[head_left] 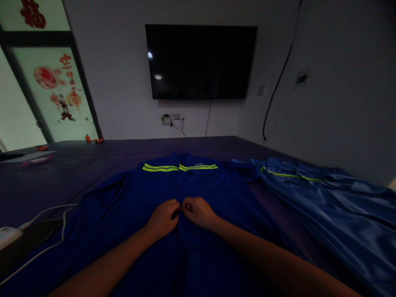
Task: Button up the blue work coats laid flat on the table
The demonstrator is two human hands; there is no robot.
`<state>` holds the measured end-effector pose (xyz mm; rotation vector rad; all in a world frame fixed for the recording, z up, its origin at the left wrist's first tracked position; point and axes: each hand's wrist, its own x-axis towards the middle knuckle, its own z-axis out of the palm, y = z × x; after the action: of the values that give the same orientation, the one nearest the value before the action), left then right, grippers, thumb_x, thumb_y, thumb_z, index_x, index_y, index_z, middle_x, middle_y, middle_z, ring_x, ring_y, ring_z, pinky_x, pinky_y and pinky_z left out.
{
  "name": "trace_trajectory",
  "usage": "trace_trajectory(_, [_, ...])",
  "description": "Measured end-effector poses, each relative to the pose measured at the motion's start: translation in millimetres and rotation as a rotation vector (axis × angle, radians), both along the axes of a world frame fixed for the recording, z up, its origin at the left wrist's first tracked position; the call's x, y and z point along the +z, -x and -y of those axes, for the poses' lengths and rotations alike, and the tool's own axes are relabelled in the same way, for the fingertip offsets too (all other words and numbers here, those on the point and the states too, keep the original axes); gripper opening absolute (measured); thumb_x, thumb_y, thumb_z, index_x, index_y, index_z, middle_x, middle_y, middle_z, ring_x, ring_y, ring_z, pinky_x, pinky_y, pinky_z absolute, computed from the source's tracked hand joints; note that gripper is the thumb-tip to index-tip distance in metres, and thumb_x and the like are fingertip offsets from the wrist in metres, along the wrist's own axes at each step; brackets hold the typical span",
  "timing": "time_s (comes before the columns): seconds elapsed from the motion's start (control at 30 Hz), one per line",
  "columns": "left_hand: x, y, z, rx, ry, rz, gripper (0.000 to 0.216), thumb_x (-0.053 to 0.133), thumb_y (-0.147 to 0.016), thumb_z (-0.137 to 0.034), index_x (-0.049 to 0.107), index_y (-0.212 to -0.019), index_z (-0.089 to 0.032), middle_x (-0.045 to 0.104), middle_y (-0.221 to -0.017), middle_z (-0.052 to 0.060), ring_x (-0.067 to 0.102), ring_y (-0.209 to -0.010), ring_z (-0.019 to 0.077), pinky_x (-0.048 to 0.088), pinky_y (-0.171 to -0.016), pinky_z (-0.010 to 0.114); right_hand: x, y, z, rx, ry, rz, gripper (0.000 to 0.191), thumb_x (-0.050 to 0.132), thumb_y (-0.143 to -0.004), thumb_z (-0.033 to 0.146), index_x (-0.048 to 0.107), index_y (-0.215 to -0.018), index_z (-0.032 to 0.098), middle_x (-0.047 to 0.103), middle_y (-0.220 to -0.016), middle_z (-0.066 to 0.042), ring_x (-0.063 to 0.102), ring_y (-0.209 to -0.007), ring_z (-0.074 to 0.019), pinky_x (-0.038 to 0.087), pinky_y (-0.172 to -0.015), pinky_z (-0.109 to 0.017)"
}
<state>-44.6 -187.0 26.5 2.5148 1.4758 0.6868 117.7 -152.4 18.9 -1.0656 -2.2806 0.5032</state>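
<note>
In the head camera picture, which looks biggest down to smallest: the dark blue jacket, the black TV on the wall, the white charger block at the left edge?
1. Dark blue jacket, though it lies nearest the camera.
2. Black TV, far off on the wall, so its true size against the jacket is unsure.
3. White charger block, clearly smallest.

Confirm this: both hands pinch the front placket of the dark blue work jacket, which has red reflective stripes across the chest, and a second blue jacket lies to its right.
Not quite. The stripes on the dark blue work jacket are yellow-green, not red, as the head view shows. The rest holds: left hand and right hand pinch the front placket, and a second blue jacket lies to its right.
</note>
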Motion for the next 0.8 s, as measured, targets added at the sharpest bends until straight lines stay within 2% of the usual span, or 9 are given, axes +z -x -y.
trace_trajectory(0.8, [0.0, -0.2, 0.2, -0.007, -0.001, 0.013, 0.014, 0.041, -0.068, -0.005, 0.047, -0.067, -0.018, 0.052, -0.071, 0.001, 0.05, -0.073, 0.014, 0.036, -0.061, 0.022, -0.7, -0.3, -1.0, -0.002, -0.002, 0.013, 0.013, 0.052, -0.067, 0.014, 0.061, -0.076, 0.018, 0.06, -0.061, 0.003, 0.052, -0.052, -0.0089, 0.03, -0.048, -0.018])
